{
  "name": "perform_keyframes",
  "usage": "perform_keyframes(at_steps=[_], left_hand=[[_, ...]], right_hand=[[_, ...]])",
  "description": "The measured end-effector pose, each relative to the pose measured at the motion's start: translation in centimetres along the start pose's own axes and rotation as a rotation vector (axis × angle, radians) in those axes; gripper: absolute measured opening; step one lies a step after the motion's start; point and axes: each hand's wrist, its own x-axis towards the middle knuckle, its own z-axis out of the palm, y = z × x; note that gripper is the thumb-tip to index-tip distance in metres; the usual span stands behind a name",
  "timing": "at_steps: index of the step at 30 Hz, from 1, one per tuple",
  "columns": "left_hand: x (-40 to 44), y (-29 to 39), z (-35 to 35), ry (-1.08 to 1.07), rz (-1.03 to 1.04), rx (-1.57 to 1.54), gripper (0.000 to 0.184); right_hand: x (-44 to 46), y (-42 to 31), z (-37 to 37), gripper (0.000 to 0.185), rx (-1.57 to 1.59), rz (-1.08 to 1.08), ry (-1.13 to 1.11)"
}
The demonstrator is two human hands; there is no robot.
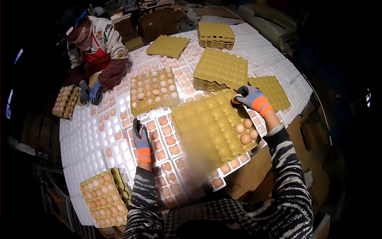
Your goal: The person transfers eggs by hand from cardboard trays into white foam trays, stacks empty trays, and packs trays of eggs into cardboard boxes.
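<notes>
Dimpled yellow pulp tray (223,126), matte, rough; smooth oval brown eggs (246,138) in cups toward its right corner. Right hand (253,100), grey-and-orange knit glove, at tray's far corner: fingers curled round brown rounded object (235,99), probably egg, view partly blocked. Right arm stretched forward, wrist angled inward. Left hand (141,139), matching glove, released, fingers extended forward beside glossy white plastic egg packs (162,136), left of pulp tray.

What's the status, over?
Left gloved hand open over white plastic trays. Right gloved hand at yellow pulp tray. Brown eggs in one corner. Tray partly blurred.
</notes>
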Motion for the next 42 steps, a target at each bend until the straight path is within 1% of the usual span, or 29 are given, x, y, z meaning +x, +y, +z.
perform_keyframes(at_steps=[1,2,3,5,7,9,11,14,16,17,19,21,23,24,25,27,29,30,31,33,34,35,36,37,38,39,40,41,42], left_hand=[[-2.4,0.7,0.4,-0.001,-0.011,0.047,0.060],[-4.7,1.2,0.5,-0.003,-0.008,0.141,0.062],[-6.7,1.5,0.5,-0.015,0.002,0.279,0.064],[-10.1,2.1,-0.9,-0.129,0.044,0.896,0.067],[-12.7,1.9,-1.6,-0.168,0.058,1.122,0.066],[-14.4,1.4,-2.1,-0.233,0.025,1.217,0.067],[-14.8,2.1,-1.9,-0.303,0.040,1.350,0.067],[-14.9,1.8,-1.9,-0.309,-0.009,1.351,0.067],[-14.6,2.4,-1.9,-0.328,-0.028,1.352,0.068],[-14.6,2.3,-2.0,-0.322,-0.017,1.342,0.068],[-14.5,2.2,-2.1,-0.323,-0.039,1.317,0.067],[-14.7,1.7,-2.3,-0.308,-0.031,1.325,0.068],[-14.7,1.8,-2.4,-0.313,-0.001,1.330,0.067],[-14.6,2.0,-2.4,-0.303,0.001,1.287,0.066],[-14.7,2.1,-2.5,-0.304,0.003,1.240,0.066],[-14.6,0.8,-3.5,-0.276,0.054,1.110,0.064],[-14.5,-1.5,-4.6,-0.125,-0.008,0.679,0.063],[-13.6,-0.9,-3.8,-0.066,-0.042,0.471,0.061],[-12.3,0.9,-2.6,0.002,-0.079,0.269,0.060],[-10.4,7.3,2.6,-0.044,-0.011,0.281,0.056],[-9.3,12.2,5.9,-0.204,0.101,0.435,0.055],[-8.8,14.0,8.8,-0.357,0.186,0.434,0.048],[-9.2,16.8,12.0,-0.504,0.173,0.379,0.048],[-9.3,19.3,15.4,-0.663,0.185,0.499,0.049],[-9.8,20.2,18.2,-0.771,0.391,0.626,0.052],[-10.5,20.2,21.1,-0.866,0.457,0.629,0.053],[-10.9,21.1,23.7,-0.998,0.405,0.674,0.054],[-11.7,19.8,25.8,-0.985,0.524,0.733,0.050],[-12.3,18.8,27.5,-0.972,0.558,0.797,0.048]], right_hand=[[0.8,0.1,0.1,0.055,0.162,-0.057,0.045],[2.2,-0.4,1.1,0.057,0.304,-0.219,0.036],[3.2,-2.3,2.1,0.056,0.456,-0.292,-0.028],[6.1,-7.5,4.8,0.053,0.564,-0.349,-0.319],[9.0,-13.6,9.2,0.049,0.376,-0.474,-0.346],[13.1,-18.1,15.9,0.040,0.137,-0.840,-0.262],[14.4,-23.5,20.2,0.042,-0.167,-0.775,-0.364],[17.5,-27.8,28.1,0.041,-0.464,-0.744,-0.350],[22.5,-27.7,36.5,0.033,-0.550,-0.809,-0.246],[24.0,-27.5,38.8,0.030,-0.594,-0.836,-0.194],[22.4,-28.1,35.4,0.032,-0.510,-0.793,-0.244],[18.5,-28.5,27.9,0.033,-0.424,-0.728,-0.291],[15.2,-27.3,19.8,0.044,-0.291,-0.853,-0.279],[12.9,-25.6,15.4,0.042,-0.188,-0.863,-0.280],[10.3,-23.1,11.0,0.041,-0.086,-0.860,-0.275],[5.0,-16.7,3.0,0.036,-0.052,-0.758,-0.315],[-0.2,-9.5,-3.1,0.039,-0.094,-0.735,-0.298],[-2.5,-5.7,-5.0,0.040,-0.092,-0.610,-0.318],[-4.7,-2.4,-6.1,0.040,-0.085,-0.496,-0.339],[-8.8,2.0,-6.4,0.042,-0.218,-0.458,-0.363],[-10.4,3.5,-5.3,0.043,-0.245,-0.441,-0.369],[-11.8,4.9,-4.0,0.044,-0.271,-0.426,-0.377],[-12.4,6.0,-2.7,0.045,-0.274,-0.301,-0.457],[-13.0,7.6,-0.6,0.045,-0.247,-0.527,-0.218],[-13.5,8.2,0.5,0.045,-0.249,-0.555,-0.127],[-13.7,8.5,0.9,0.046,-0.251,-0.586,-0.034],[-14.0,8.7,0.1,0.045,-0.051,-0.485,-0.048],[-14.4,8.6,-1.1,0.045,0.150,-0.383,-0.062],[-14.4,8.9,-2.0,0.045,0.348,-0.280,-0.074]])
